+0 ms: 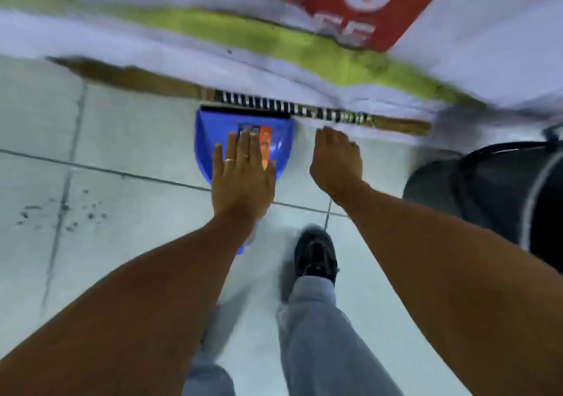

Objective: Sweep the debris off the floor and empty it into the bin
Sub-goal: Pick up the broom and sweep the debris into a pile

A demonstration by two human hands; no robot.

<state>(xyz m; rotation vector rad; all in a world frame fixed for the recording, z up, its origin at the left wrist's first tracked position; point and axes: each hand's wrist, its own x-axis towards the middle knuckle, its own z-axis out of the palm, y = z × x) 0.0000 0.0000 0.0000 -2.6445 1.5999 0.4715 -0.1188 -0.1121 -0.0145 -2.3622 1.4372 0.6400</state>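
A blue dustpan [210, 133] lies flat on the tiled floor, its mouth toward the wall. A straw broom with a black-and-white wrapped handle [292, 110] lies along the base of the wall just beyond it. My left hand [242, 176] hovers over the dustpan, fingers straight and together, holding nothing. My right hand [335, 158] reaches toward the broom handle, fingers curled downward, empty. Dark debris [64, 209] is scattered on the tiles at the left. A black bin [499, 194] stands at the right.
A wall banner with a green band [274, 39] and a red sign [353, 5] runs across the top. My black shoe [316, 255] and grey trouser legs are below the hands. The picture is blurred by motion.
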